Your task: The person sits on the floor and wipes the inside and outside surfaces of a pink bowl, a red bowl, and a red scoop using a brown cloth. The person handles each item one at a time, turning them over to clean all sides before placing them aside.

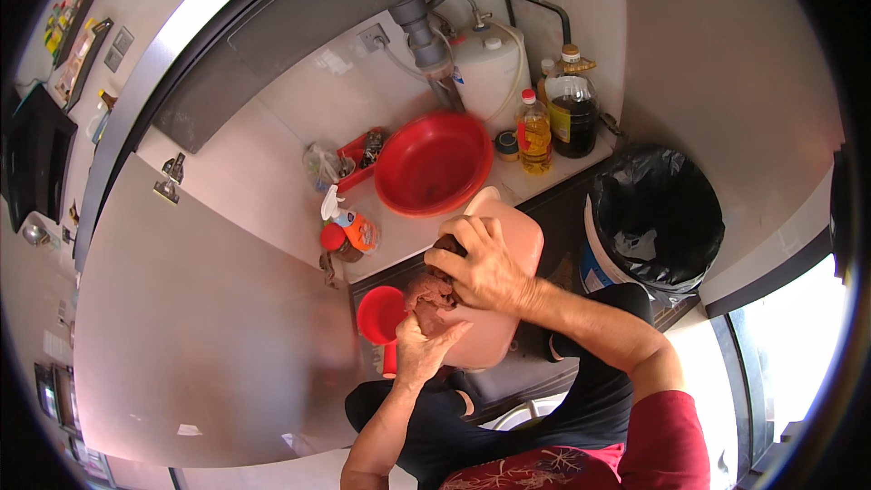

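A crumpled reddish-brown cloth (430, 294) is bunched between my two hands, above a pink plastic basin (519, 234). My right hand (490, 270) grips its upper, darker end with bent fingers. Below it, my left hand (421, 350) holds the lower end, thumb stretched out to the side. The basin sits between my knees and the cabinet, and my hands and forearm cover much of it. Left of the basin is a red dipper (379, 313) with its handle toward me.
An open cabinet holds a red basin (434, 163), a spray bottle (356, 225), a red-lidded jar (336, 240), an oil bottle (533, 133), a dark-liquid jug (573, 118) and a white tank (490, 73) beside drain pipes (422, 32). A black-lined bin (653, 218) stands right.
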A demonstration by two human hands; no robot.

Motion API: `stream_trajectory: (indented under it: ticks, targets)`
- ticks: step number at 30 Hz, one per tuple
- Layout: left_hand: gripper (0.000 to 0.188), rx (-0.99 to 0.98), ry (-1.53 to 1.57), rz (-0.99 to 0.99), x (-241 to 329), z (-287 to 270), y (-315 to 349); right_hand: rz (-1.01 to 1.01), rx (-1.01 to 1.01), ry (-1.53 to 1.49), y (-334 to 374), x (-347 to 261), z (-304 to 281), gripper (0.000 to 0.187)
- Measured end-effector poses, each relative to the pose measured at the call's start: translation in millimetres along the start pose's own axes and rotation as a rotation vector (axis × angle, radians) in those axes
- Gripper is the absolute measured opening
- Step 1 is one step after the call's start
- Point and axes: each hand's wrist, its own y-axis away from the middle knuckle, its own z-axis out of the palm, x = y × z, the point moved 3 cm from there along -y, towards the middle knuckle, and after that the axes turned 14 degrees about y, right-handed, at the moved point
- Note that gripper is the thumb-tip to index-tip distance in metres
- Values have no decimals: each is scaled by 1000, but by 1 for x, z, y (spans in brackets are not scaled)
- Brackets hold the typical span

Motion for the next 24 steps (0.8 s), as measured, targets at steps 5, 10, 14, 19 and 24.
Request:
stream_trajectory:
  ticks: [5,10,14,19,24]
  targets:
    - [37,32,206,95,16,10,-7,-134,-19,-82,17,-48,-25,41]
    - [34,38,148,112,-11,-6,6,-142,-79,-48,17,-31,-13,26]
    - [19,179,22,83,3,-5,5,53,-15,-14,4,10,3,22]
    - [23,162,-62,75,3,-15,24,530,54,-137,16,101,45,13]
    - [27,88,-90,127,-6,-35,35,1025,-387,-387,46,157,69,22]
